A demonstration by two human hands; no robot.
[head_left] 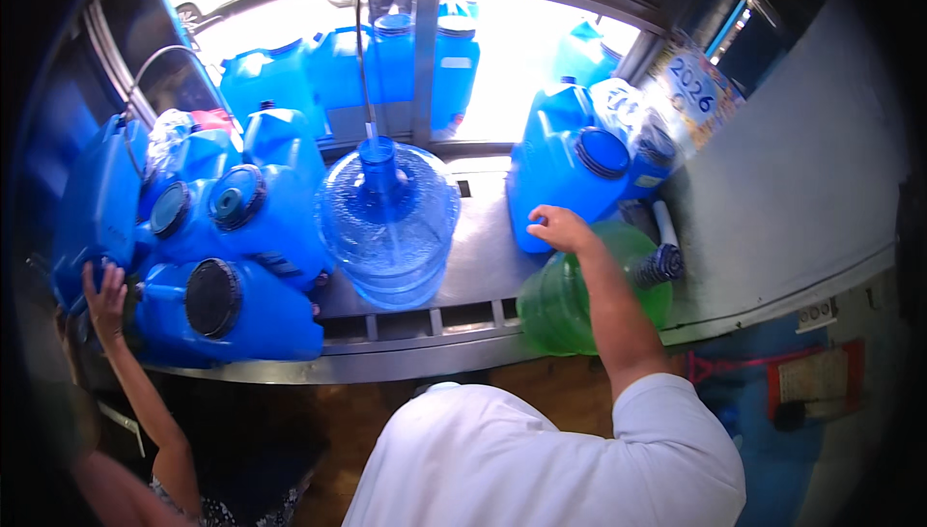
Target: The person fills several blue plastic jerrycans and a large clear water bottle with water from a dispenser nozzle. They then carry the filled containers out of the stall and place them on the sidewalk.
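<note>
My right hand (pixel 560 228) hangs in front of a big blue jug (pixel 563 174) with a dark round cap. Its fingers are loosely curved and apart, with nothing seen in them. Beneath my forearm lies a green translucent round bottle (pixel 550 310) on its side, its covered neck pointing right. A clear round water bottle (pixel 386 227) stands upright in the middle of the metal counter (pixel 480 227). A thin pipe (pixel 365 63) comes down to its blue neck, and water streams inside. My left hand is out of view.
Several blue jugs (pixel 232 305) crowd the counter's left. Another person's hand (pixel 104 300) touches a tall blue container (pixel 92 208) there. More blue containers (pixel 362 63) stand beyond the window frame. A pink-handled dustpan (pixel 816 382) is at the lower right, by a wall socket (pixel 816 315).
</note>
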